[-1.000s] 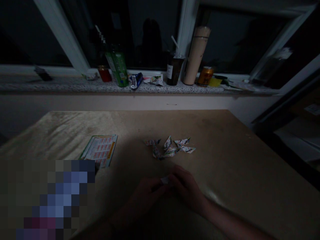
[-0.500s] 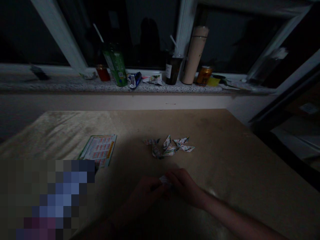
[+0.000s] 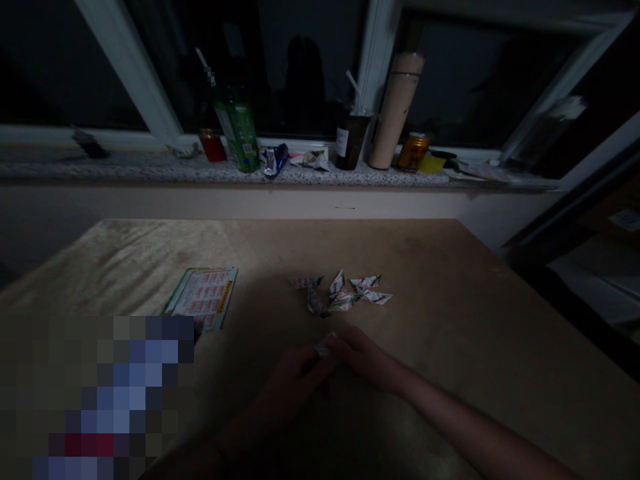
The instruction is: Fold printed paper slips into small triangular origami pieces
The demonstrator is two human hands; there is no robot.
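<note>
Folded paper pieces [image 3: 343, 303]: white, with small multicoloured print
Held paper [image 3: 321, 349]: whitish
Card [image 3: 205, 292]: pale, green-edged, rows of red blocks, yellow strip
Tabletop [image 3: 440, 320]: brown
Windowsill [image 3: 310, 176]: grey, speckled dark and light
Tall bottle [image 3: 245, 137]: green
Flask [image 3: 393, 120]: pinkish beige, thin dark band
Can [image 3: 413, 153]: orange-gold
Wrapper [image 3: 275, 160]: blue and silver

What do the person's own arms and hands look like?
The left hand and right hand are bare, without gloves. The right forearm shows no sleeve, watch or band. The left forearm is in deep shadow, so anything worn there cannot be made out.
</note>
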